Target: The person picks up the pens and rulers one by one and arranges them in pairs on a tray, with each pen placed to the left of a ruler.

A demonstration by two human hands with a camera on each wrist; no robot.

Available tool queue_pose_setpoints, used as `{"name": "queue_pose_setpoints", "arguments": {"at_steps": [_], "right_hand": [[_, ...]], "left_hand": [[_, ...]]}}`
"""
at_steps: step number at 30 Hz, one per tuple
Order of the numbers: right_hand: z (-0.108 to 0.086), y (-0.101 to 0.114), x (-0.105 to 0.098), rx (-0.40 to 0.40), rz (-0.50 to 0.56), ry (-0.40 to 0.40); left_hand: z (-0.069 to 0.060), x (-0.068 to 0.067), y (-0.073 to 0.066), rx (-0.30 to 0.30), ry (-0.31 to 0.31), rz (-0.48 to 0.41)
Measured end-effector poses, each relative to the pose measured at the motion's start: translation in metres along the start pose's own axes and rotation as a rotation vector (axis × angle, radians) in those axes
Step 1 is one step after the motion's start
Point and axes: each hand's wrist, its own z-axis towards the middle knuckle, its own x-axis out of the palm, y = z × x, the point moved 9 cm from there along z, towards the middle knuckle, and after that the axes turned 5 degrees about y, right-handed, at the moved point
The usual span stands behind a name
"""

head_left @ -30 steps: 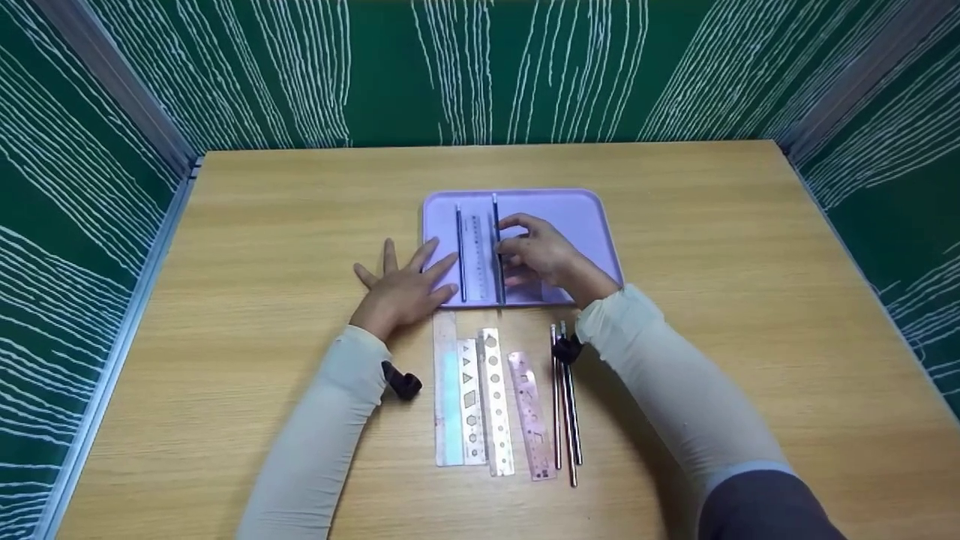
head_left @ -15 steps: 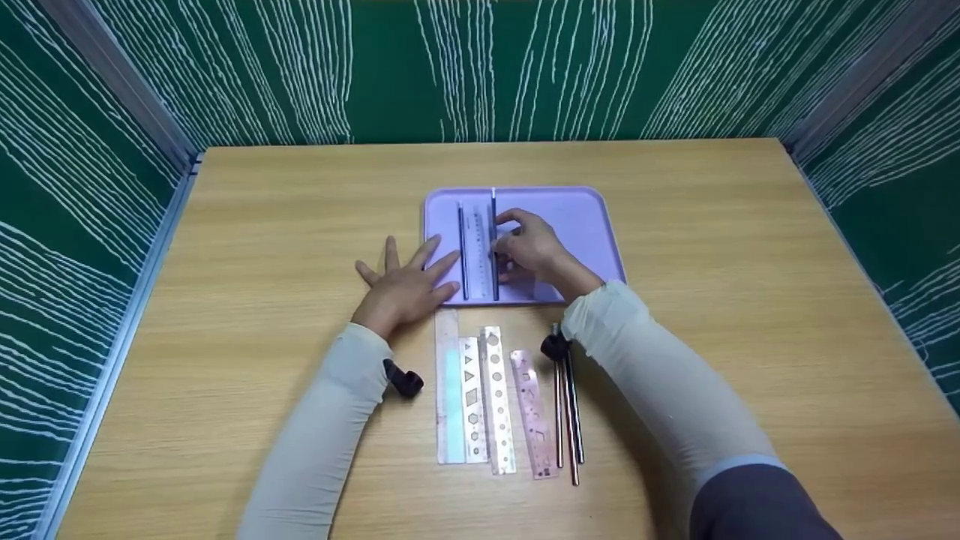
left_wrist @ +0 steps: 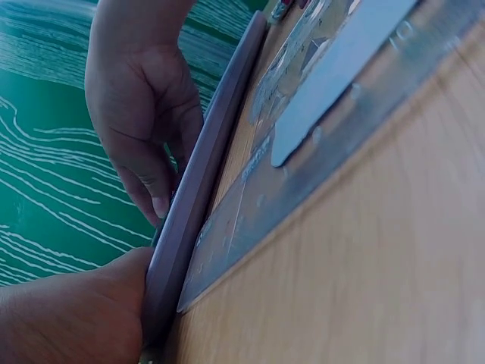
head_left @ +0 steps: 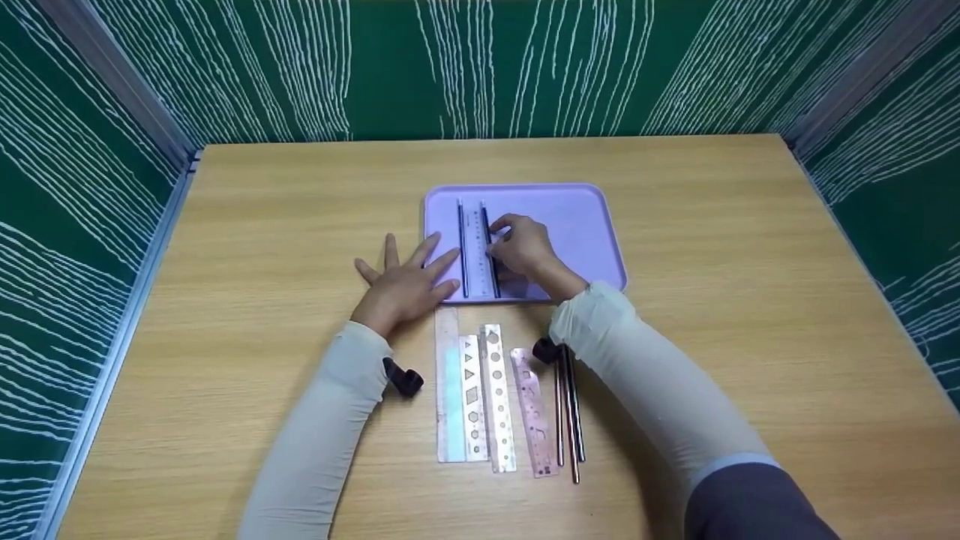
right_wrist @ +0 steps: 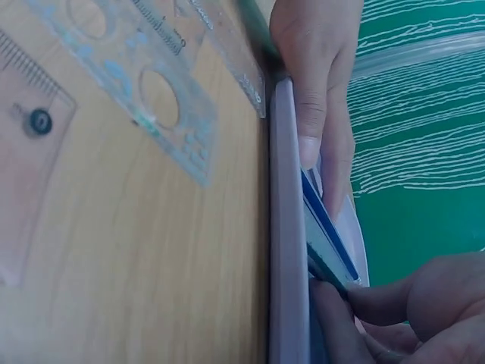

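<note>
A lilac tray lies on the wooden table. My left hand rests over its left edge with fingers spread, one fingertip close to a dark pencil. A clear ruler lies right of that pencil. Along the ruler's right side stands a second dark pencil, pinched between the thumb and fingers of my right hand. From the right wrist, my right hand shows low at the tray's rim; the blue pencil lies in front of my left hand.
In front of the tray lie a long clear ruler, two stencil rulers and a pink ruler. Several metallic-looking pencils lie right of them, partly under my right wrist. Green walls with white lines border the table.
My right hand has moved left, bringing the second pencil up against the ruler, its far end now lower in the tray. The left hand has stayed in place.
</note>
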Motion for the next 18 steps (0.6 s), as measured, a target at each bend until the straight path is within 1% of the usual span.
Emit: {"name": "queue_pose_setpoints", "arguments": {"at_steps": [3, 6, 9, 14, 18], "right_hand": [[0.0, 0.0032, -0.0022, -0.047, -0.099, -0.038], [-0.0005, 0.005, -0.0049, -0.08, -0.165, -0.075], [-0.0003, 0.0058, -0.0053, -0.082, -0.169, -0.084], [0.0002, 0.0082, -0.0036, -0.075, -0.133, -0.069], [-0.0003, 0.0086, -0.0034, -0.068, -0.143, -0.061]], "left_hand": [[-0.0008, 0.0002, -0.0006, 0.005, 0.0, -0.009], [-0.0015, 0.0, -0.0028, 0.013, 0.003, -0.019], [-0.0012, -0.0008, -0.0028, 0.008, 0.003, -0.021], [-0.0006, -0.0021, -0.0005, -0.005, 0.001, -0.012], [0.0, -0.0016, 0.0001, -0.004, 0.006, -0.015]]}}
